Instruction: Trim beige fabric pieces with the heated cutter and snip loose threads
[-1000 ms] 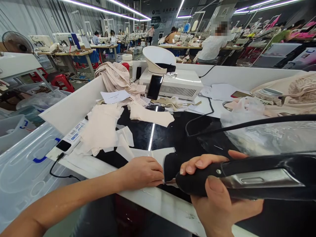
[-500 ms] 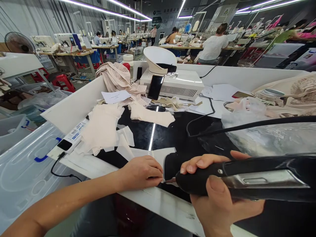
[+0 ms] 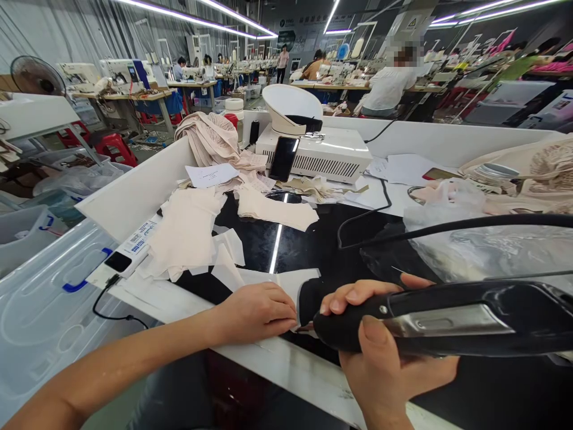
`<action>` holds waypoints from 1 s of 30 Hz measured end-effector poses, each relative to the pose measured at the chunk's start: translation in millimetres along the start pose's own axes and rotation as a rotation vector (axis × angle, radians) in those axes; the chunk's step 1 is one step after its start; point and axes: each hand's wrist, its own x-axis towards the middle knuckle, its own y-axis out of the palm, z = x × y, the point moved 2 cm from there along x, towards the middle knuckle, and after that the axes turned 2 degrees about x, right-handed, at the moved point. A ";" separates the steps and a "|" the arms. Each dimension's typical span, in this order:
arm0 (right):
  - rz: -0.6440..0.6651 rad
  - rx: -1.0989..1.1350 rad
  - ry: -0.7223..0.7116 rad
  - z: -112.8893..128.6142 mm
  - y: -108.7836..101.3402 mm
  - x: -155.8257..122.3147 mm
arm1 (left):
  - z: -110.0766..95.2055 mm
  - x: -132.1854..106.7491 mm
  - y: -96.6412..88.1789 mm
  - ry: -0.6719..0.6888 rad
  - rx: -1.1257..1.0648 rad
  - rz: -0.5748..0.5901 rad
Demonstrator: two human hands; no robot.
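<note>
Gripping a black, rounded handheld tool with a silver side strip at the lower right of the frame, closed in the right hand with fingers over the top and thumb along the near side, likely for fine control of the narrow metal tip. Pinching a thin white sheet with a curved end at lower centre, between the curled fingers of the left hand, apparently to steady it low against the glossy black tabletop. Aimed tip-first just beside those fingers; too small to tell whether touching the sheet. Positioned close to the long white front edge, perhaps for easy reach. Lying beyond, left of centre: a loose stack of pale peach fabric pieces, with a folded peach strip near it. Bounded at left by a low white side wall, at the back by a white slotted metal box. Crowded at right by a thick black cable and a crumpled clear plastic bag. Leaving bare, at mid-frame, a black stretch between strip and sheet.
</note>
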 end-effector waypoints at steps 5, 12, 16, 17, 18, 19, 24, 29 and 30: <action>-0.008 -0.018 -0.002 1.5 0.9 -1.1 | 1.9 -0.1 0.3 0.001 0.089 0.012; -0.013 -0.019 0.003 2.1 1.4 -0.3 | -0.5 -0.4 0.1 0.135 0.184 -0.010; 0.004 -0.009 -0.014 3.0 2.3 1.1 | 1.1 -0.3 -4.1 0.191 0.184 0.032; 0.006 -0.002 -0.017 3.1 2.5 1.3 | 1.7 -0.6 -5.6 0.200 0.184 0.037; 0.003 0.002 -0.018 3.0 2.7 1.4 | 2.3 -1.0 -7.2 0.209 0.183 0.042; 0.000 0.001 -0.019 2.8 2.8 1.3 | 2.9 -1.5 -8.7 0.215 0.184 0.048; -0.016 -0.011 -0.010 1.7 2.8 1.0 | 5.1 -4.5 -13.7 0.244 0.174 0.064; -0.011 0.002 -0.010 2.6 1.2 0.2 | 6.8 -6.6 -13.8 0.265 0.180 0.070; -0.009 0.005 -0.012 2.7 0.7 0.0 | 6.8 -7.0 -13.7 0.273 0.185 0.069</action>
